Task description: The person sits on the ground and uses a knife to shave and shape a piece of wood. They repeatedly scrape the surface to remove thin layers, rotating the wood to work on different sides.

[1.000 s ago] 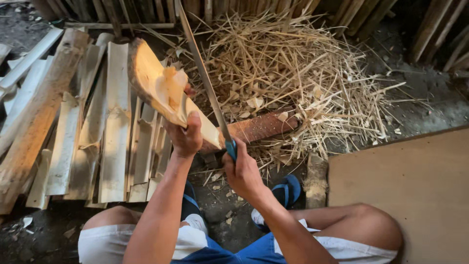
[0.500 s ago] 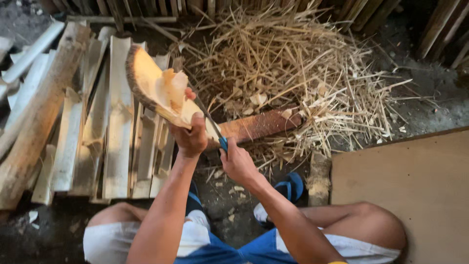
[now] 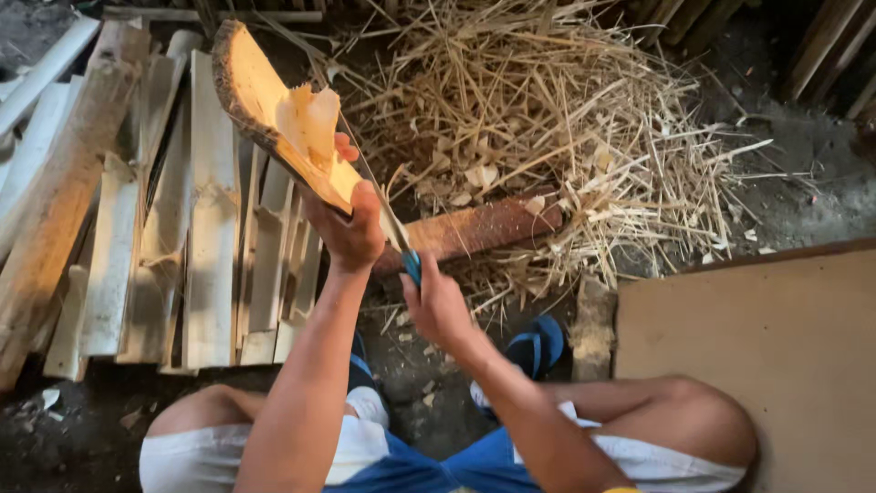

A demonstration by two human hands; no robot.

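Here the pale bamboo slab (image 3: 274, 119) shows a curling, half-peeled sliver.

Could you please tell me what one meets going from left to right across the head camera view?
Stack of split wood slats → left hand gripping a curved wood piece → right hand → heap of shavings → flat brown board.

Pale yellow bamboo slab (image 3: 274, 119) with dark brown edge, blue knife handle (image 3: 412, 267) (bright!), straw-coloured shavings (image 3: 547, 119), blue sandals (image 3: 537, 347), tan board (image 3: 757, 347).
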